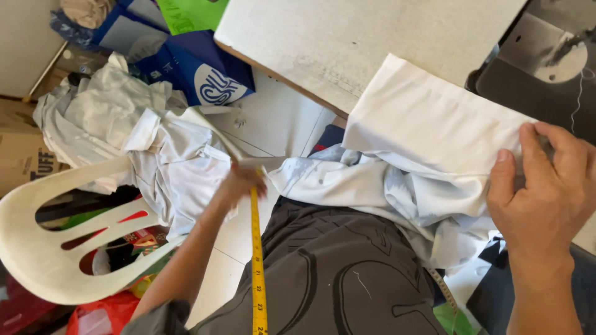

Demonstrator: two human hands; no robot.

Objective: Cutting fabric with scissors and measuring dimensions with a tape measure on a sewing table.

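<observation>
Right hand (549, 186) flat on the white fabric (428, 130), fingers spread and pressing its folded edge where it overhangs the bench (347, 37). Left hand (239, 183) out to the left of that fabric, pinched shut on one of its corners and on the yellow tape measure (257, 267). Tape's long axis running straight from that hand down over the dark trousers (335, 273), with the white plastic chair (56, 242) further left of the fabric.
</observation>
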